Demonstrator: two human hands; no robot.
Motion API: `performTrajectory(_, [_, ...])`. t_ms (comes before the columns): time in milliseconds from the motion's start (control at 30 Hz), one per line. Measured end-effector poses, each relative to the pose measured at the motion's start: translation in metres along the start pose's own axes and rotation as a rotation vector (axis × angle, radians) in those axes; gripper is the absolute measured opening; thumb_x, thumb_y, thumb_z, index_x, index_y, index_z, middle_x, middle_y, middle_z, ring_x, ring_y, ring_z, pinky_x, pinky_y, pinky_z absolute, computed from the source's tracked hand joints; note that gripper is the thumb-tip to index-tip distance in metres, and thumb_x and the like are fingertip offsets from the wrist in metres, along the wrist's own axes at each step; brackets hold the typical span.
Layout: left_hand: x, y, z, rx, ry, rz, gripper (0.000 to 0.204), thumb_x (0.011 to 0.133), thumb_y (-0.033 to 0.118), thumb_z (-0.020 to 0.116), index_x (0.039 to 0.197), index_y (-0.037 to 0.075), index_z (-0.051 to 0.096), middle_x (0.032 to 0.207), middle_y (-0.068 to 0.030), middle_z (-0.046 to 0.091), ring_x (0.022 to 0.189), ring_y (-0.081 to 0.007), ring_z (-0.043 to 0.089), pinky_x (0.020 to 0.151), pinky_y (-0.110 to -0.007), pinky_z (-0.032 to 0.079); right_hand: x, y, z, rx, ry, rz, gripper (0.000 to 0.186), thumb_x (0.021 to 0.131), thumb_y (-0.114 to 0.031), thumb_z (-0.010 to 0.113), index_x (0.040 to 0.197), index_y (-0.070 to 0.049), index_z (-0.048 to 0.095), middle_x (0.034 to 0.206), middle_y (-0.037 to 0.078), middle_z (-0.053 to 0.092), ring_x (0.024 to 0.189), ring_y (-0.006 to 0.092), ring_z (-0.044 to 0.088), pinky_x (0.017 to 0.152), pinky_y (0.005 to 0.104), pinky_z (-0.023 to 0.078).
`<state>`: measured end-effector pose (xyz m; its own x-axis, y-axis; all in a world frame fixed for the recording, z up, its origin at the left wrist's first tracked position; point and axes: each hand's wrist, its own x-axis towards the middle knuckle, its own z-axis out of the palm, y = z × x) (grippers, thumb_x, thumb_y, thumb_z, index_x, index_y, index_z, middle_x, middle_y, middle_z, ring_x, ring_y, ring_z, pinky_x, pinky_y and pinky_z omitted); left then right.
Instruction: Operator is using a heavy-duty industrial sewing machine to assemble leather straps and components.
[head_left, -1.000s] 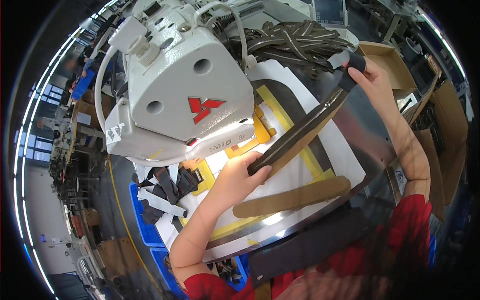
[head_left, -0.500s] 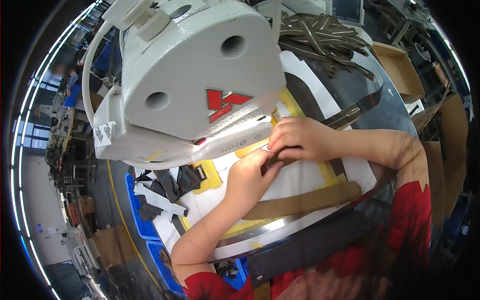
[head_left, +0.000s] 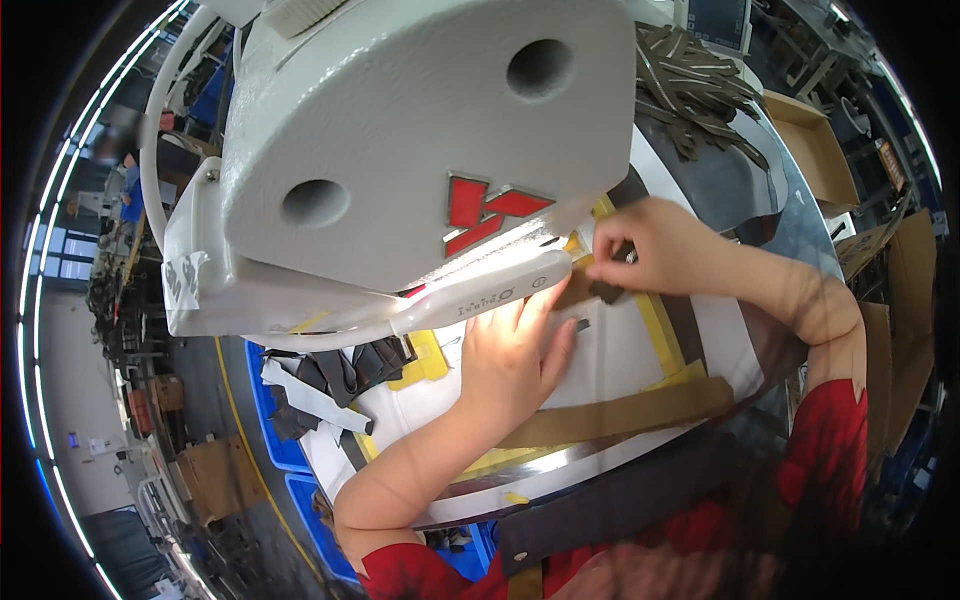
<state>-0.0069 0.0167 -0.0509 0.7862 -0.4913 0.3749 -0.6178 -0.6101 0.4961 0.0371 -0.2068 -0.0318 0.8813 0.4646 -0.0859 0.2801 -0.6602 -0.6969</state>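
Observation:
The large white head of a sewing machine (head_left: 400, 180), with a red emblem on it, hides the needle area. Below its lit edge, my left hand (head_left: 510, 355) lies with fingers stretched forward, the tips partly under a white lamp bar (head_left: 490, 293). My right hand (head_left: 665, 245) is curled around a dark brown strip (head_left: 610, 291), whose folded end shows between the fingers. Between the hands, a brown piece (head_left: 575, 290) lies by the left fingertips. A small dark bit (head_left: 583, 325) shows beside the left thumb.
A brown band (head_left: 620, 413) edges the white work surface (head_left: 600, 365) in front of me. Dark and pale scraps (head_left: 320, 385) pile over a blue bin (head_left: 290, 455) at left. Dark strips (head_left: 690, 85) heap at the far right, near a cardboard box (head_left: 815, 150).
My hands have drawn apart: the right went right with the dark strip, while the left flattened out. The machine sits larger and farther right in view.

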Motion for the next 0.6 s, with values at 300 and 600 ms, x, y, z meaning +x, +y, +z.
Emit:
performTrajectory(300, [-0.002, 0.006, -0.003, 0.258, -0.186, 0.032, 0.052, 0.078, 0.032, 0.068, 0.120, 0.003, 0.055, 0.107, -0.0117, 0.058, 0.097, -0.0272, 0.056, 0.082, -0.039, 0.042, 0.034, 0.023, -0.006, -0.043, 0.100, -0.043, 0.026, 0.076, -0.028, 0.070, 0.077, -0.002, 0.066, 0.074, 0.010, 0.066, 0.072, 0.0243, 0.064, 0.066, 0.0332, 0.049])
performTrajectory(600, [-0.001, 0.006, 0.002, 0.352, -0.182, 0.034, 0.065, 0.073, 0.038, 0.071, 0.125, 0.004, 0.052, 0.121, -0.0107, 0.055, 0.105, -0.0265, 0.054, 0.085, -0.038, 0.041, 0.031, 0.023, -0.003, -0.141, 0.194, -0.130, 0.026, 0.077, -0.028, 0.069, 0.078, -0.003, 0.065, 0.073, 0.009, 0.065, 0.069, 0.0245, 0.063, 0.065, 0.0337, 0.048])
